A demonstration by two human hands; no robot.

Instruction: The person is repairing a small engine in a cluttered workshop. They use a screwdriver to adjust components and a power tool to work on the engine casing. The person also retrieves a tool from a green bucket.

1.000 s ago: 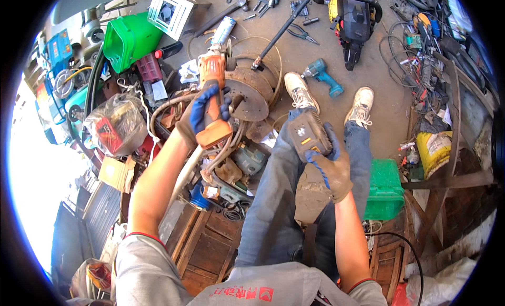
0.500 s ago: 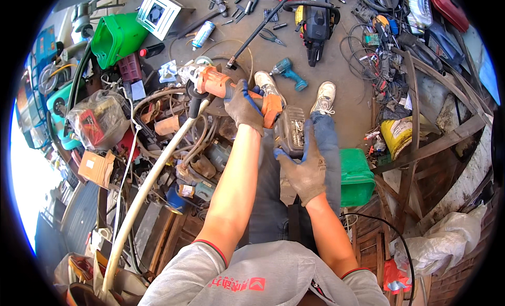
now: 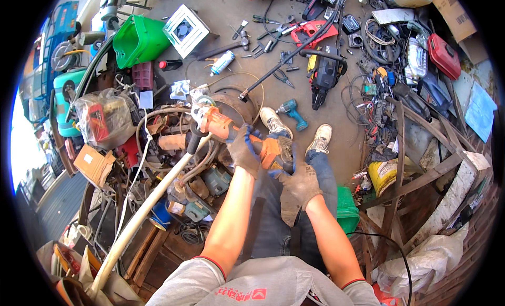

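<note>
Near the middle, over the legs (image 3: 322,169), I see the right hand (image 3: 301,186) half closed on the battery (image 3: 286,152), set against the base of the grinder (image 3: 218,123): contact looks made, but I cannot tell whether any gap is left. Just left and farther, the left hand (image 3: 246,153) wraps round the grinder's body, whose long axis slants from near right to far left, head pointing far left.

A gloved left hand (image 3: 245,153) is gripping an orange angle grinder (image 3: 217,124) while the right hand (image 3: 301,184) is holding a dark battery (image 3: 286,154) at its rear (a teal driver (image 3: 293,115) is lying near pale shoes (image 3: 320,138)).
</note>
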